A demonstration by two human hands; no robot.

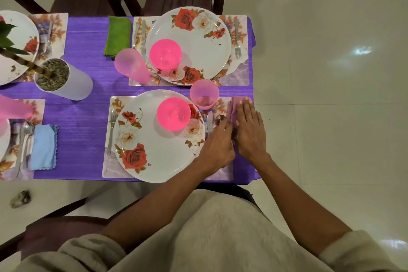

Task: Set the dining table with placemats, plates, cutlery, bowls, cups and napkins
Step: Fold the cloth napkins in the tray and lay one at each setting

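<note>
Near place setting – round white rose-print plate (154, 139) on floral placemat (114, 104) | left hand (217, 146) fingers curled at folded mauve cloth napkin (234, 108), grip unclear | right hand (250, 130) flat, fingers straight – pressing napkin at table's right edge

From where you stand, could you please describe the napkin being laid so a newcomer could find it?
Start at the nearest floral plate. Just right of its knife, at the table's corner, lies the purple napkin under the flat right hand. The other napkins are green and blue.

Right hand (250, 130) flat on pink napkin (234, 109); left hand (218, 144) beside.
</note>
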